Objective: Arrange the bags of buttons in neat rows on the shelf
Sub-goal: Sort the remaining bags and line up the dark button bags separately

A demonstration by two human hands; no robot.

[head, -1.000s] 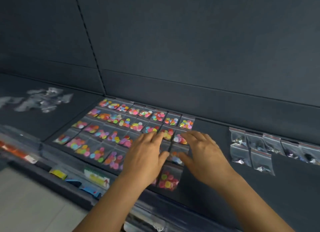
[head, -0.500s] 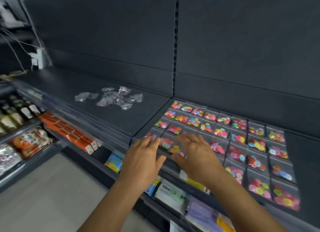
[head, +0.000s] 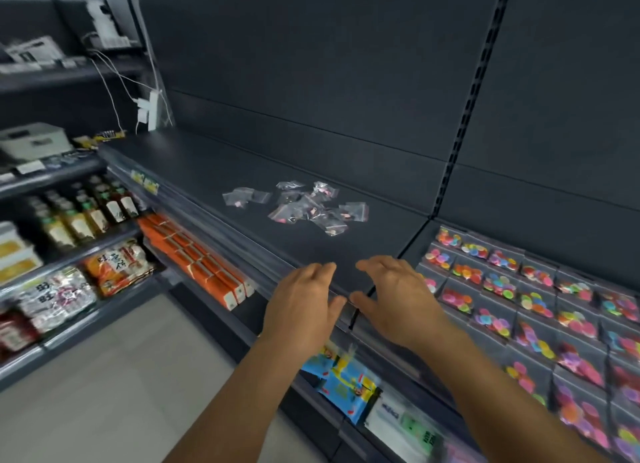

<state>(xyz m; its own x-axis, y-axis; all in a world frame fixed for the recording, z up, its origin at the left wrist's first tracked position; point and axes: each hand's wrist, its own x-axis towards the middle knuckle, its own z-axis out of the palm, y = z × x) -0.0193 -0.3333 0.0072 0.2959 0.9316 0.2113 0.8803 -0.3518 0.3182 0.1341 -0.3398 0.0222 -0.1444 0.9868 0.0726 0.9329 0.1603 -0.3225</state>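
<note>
A loose heap of small clear bags (head: 304, 206) with dark and pink buttons lies on the dark shelf (head: 214, 172), toward its back. To the right, bags of coloured buttons (head: 533, 303) lie in neat rows on the neighbouring shelf section. My left hand (head: 304, 300) and my right hand (head: 394, 296) hover side by side over the shelf's front edge, palms down, fingers relaxed, holding nothing. Both are well short of the heap.
The lower shelves hold orange boxes (head: 201, 262), snack packets (head: 117, 265), bottles (head: 83, 210) and blue packets (head: 343, 383). A power strip with white cables (head: 149, 109) hangs at the shelf's far left end. An upright slotted post (head: 467, 106) divides the back panels.
The view has swung left from the rows of coloured bags to the heap of clear bags. Both hands left the coloured bags and moved left to the shelf's front edge.
</note>
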